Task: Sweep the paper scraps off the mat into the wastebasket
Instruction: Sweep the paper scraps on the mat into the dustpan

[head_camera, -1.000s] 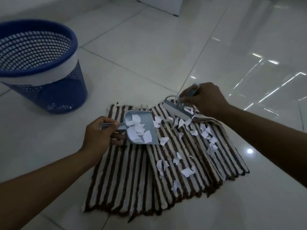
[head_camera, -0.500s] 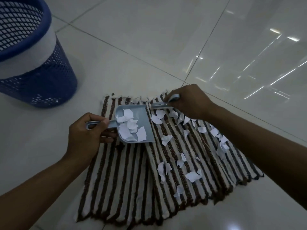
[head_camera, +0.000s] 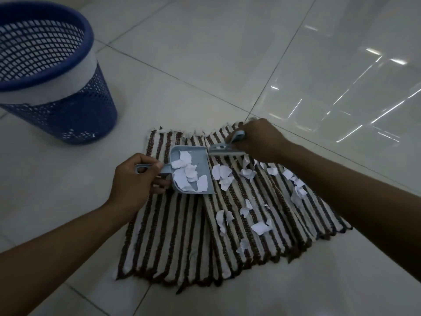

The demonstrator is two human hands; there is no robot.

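Observation:
A brown and white striped mat lies on the tiled floor. My left hand grips the handle of a small grey-blue dustpan resting on the mat, with several white paper scraps in it. My right hand holds a small grey-blue brush at the mat's far edge, its head touching the pan's far right corner. Loose paper scraps lie right of the pan, and more scraps lie across the mat's right half. The blue mesh wastebasket stands at the far left.
Glossy white floor tiles surround the mat, with bright reflections at the right. The wastebasket has a white band under its blue rim and stands about a hand's length from the mat's far left corner.
My right hand has drawn the brush left along the mat's far edge, up to the dustpan. The pan has stayed on the mat with its scraps. The view has dipped down.

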